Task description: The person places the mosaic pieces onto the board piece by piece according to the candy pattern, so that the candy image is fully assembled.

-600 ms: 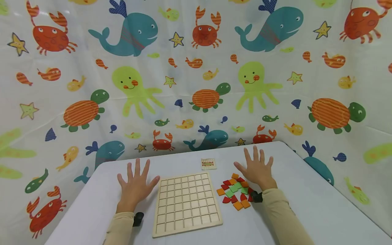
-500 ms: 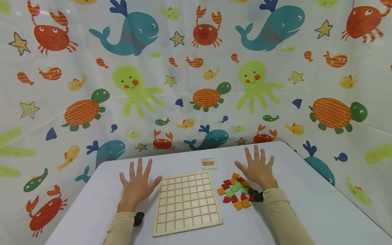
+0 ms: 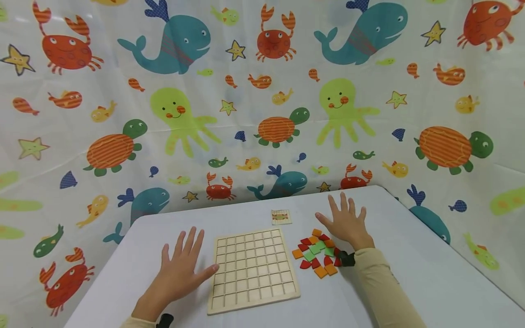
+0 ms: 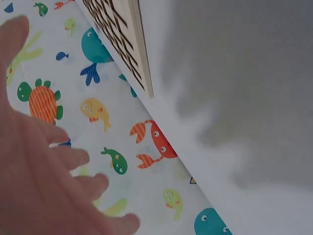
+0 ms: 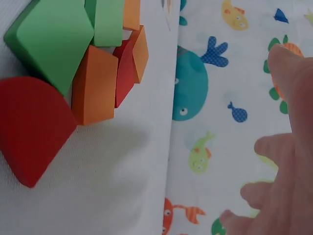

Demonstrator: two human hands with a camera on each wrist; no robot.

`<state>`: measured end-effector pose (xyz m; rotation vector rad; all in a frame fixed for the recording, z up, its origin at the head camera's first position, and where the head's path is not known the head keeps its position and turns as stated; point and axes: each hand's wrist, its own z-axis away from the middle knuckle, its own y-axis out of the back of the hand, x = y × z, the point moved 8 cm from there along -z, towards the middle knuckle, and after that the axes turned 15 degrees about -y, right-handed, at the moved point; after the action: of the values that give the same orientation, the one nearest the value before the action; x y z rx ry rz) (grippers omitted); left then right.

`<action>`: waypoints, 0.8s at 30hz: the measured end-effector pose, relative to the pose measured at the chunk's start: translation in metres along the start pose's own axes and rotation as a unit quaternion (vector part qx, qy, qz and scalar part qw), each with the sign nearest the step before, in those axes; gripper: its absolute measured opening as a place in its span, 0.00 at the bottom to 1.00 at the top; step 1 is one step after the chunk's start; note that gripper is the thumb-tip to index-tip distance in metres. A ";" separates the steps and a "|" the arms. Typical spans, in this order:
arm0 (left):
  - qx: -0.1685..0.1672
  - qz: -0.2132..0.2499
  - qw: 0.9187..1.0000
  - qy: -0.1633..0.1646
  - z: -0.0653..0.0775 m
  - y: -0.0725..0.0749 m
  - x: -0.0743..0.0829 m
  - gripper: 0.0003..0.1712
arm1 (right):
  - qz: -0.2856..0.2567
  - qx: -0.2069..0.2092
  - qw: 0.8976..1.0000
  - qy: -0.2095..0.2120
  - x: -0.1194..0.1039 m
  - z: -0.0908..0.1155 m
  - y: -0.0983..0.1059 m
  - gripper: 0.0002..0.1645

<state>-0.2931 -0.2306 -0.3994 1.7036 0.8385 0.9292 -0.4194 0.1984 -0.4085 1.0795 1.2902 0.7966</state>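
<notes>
A wooden grid board (image 3: pixel 253 271) with square cells lies on the white table. Just left of it is my left hand (image 3: pixel 178 273), fingers spread, its thumb near or over the board's left edge. In the left wrist view the fingers of that left hand (image 4: pixel 46 181) are apart and hold nothing. To the right of the board lie several loose tiles (image 3: pixel 320 248) in red, orange and green. My right hand (image 3: pixel 346 223) is spread just beyond them. In the right wrist view a red tile (image 5: pixel 36 127) with a rounded side and a green tile (image 5: pixel 54 41) show close up.
A small printed card (image 3: pixel 281 217) lies behind the board, toward the table's far edge. Behind the white table (image 3: pixel 242 218) hangs a curtain (image 3: pixel 246 114) printed with sea animals. Each wrist carries a dark camera (image 3: pixel 347 259).
My left hand has drawn back toward the near left, fingers still spread. The right hand keeps its pose. The head view has shifted slightly.
</notes>
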 end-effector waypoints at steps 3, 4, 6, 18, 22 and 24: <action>-0.045 0.044 0.998 0.002 0.008 -0.012 0.009 0.67 | -0.029 -0.038 0.999 0.013 0.000 -0.003 -0.006 0.55; -0.059 0.062 0.996 0.007 0.010 -0.016 0.010 0.69 | -0.045 -0.055 0.997 0.019 -0.001 -0.004 -0.008 0.54; -0.085 0.094 0.992 0.017 0.014 -0.024 0.012 0.72 | -0.078 -0.089 0.992 0.032 -0.004 -0.004 -0.012 0.51; -0.216 0.121 0.968 0.041 0.020 -0.053 0.011 0.77 | -0.118 -0.157 0.980 0.033 -0.008 0.000 -0.015 0.31; -0.220 0.121 0.967 0.031 0.016 -0.053 0.014 0.76 | -0.115 -0.165 0.979 0.035 -0.002 -0.002 -0.015 0.25; -0.220 0.120 0.968 0.023 0.013 -0.053 0.015 0.75 | -0.115 -0.169 0.978 0.034 0.002 -0.003 -0.015 0.24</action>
<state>-0.2799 -0.2084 -0.4497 1.4129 0.4141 1.2208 -0.4237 0.1955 -0.4230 0.6255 1.2546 0.8449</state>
